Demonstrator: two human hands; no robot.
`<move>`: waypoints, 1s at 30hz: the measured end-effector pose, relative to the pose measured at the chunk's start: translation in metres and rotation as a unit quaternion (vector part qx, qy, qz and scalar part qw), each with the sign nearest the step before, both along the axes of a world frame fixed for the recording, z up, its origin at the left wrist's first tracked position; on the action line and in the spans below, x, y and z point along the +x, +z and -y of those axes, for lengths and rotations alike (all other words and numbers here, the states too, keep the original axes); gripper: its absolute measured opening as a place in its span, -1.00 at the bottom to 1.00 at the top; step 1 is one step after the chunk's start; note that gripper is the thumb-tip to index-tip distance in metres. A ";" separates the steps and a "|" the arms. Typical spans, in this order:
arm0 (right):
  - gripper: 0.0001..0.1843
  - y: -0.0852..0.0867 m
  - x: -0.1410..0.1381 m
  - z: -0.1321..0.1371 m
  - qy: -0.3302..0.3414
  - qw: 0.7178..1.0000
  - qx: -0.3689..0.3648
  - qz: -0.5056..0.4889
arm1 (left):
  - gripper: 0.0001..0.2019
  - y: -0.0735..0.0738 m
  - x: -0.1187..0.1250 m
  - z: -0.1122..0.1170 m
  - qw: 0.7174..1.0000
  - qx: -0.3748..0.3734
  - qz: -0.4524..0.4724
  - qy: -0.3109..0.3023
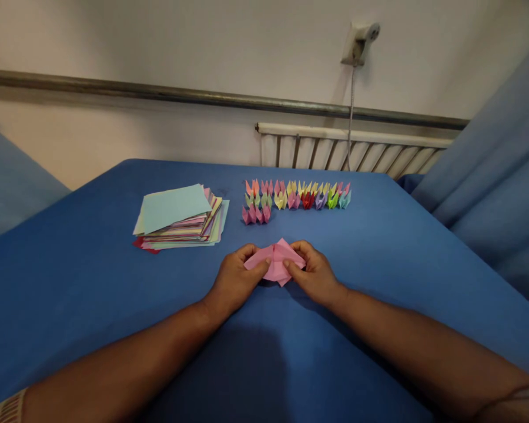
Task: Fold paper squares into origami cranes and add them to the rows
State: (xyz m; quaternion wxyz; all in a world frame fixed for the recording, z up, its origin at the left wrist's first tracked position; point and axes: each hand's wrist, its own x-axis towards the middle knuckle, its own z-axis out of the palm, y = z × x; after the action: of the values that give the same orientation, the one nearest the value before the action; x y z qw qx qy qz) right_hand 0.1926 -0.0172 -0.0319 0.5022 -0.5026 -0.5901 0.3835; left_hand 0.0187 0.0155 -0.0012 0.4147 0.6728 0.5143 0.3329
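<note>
A partly folded sheet of pink origami paper (277, 261) is held between my two hands, just above the blue-covered table. My left hand (238, 273) grips its left side, thumb on top and fingers curled behind. On the right side my right hand (315, 273) pinches the paper in the same way. Creases run across the paper, and pointed corners stick out at its top and bottom. Beyond my hands stand rows of small folded paper cranes (294, 200) in pink, yellow, red, purple, green and blue. The fingers behind the paper are partly hidden.
To the left lies a thick, uneven stack of coloured paper sheets (176, 211), light blue on top. A blue cover (194, 364) spreads over the table. Behind it are a wall rail (180, 94), a radiator (326, 150) and a socket with a cord (357, 47). Blue curtains (502, 129) hang at the sides.
</note>
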 end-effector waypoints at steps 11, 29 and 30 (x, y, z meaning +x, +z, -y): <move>-0.59 -0.001 0.001 0.002 0.001 1.000 0.006 0.018 | -0.84 0.003 0.002 0.004 1.000 0.014 -0.011 -0.012; -0.65 0.006 0.005 0.002 0.050 0.998 0.036 0.011 | -0.88 0.003 -0.001 -0.005 0.972 -0.066 0.227 0.010; -0.66 0.006 0.005 0.002 0.052 0.998 0.036 0.017 | -0.88 0.003 -0.002 -0.005 0.965 -0.078 0.249 0.004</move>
State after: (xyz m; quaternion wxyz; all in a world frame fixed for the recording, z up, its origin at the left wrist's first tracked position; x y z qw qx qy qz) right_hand 0.1979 -0.0191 -0.0255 0.4893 -0.4597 -0.6369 0.3790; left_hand 0.0172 0.0203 0.0018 0.5795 0.5323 0.4218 0.4504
